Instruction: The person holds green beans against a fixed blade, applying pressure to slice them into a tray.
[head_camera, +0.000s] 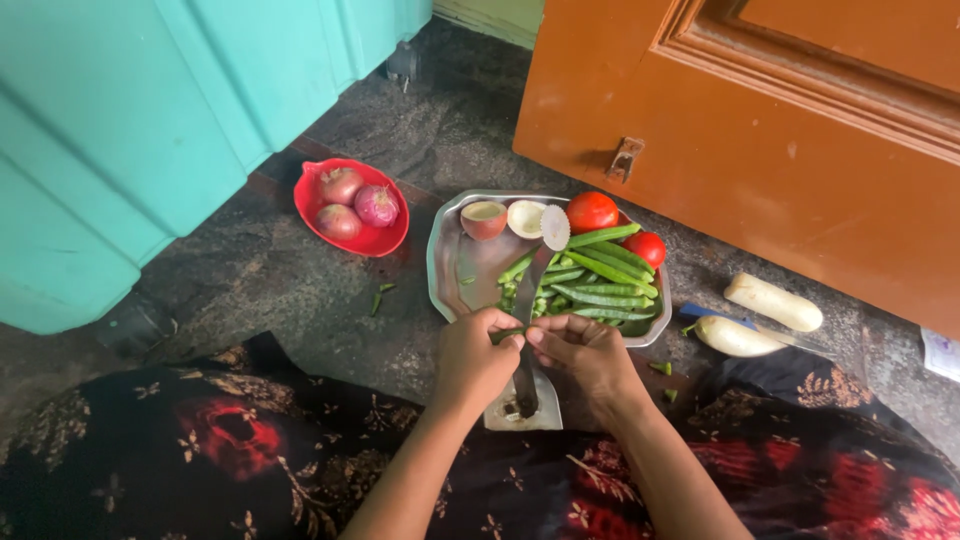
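My left hand (476, 358) and my right hand (588, 354) meet at a green okra pod (508, 334), each pinching one end of it. They hold the pod across the upright curved blade of a floor-standing cutter (530, 300), whose metal base (520, 412) rests between my knees. Just beyond the hands lies a steel tray (462, 262) with a pile of okra pods (598, 280), two red tomatoes (592, 211), and two halves of a cut onion (484, 219).
A red bowl (372, 240) holding three onions (341, 185) sits on the stone floor to the left. Two white radishes (772, 301) and a blue-handled knife (716, 316) lie at right. An orange wooden door (800, 130) and a turquoise container (150, 110) stand behind.
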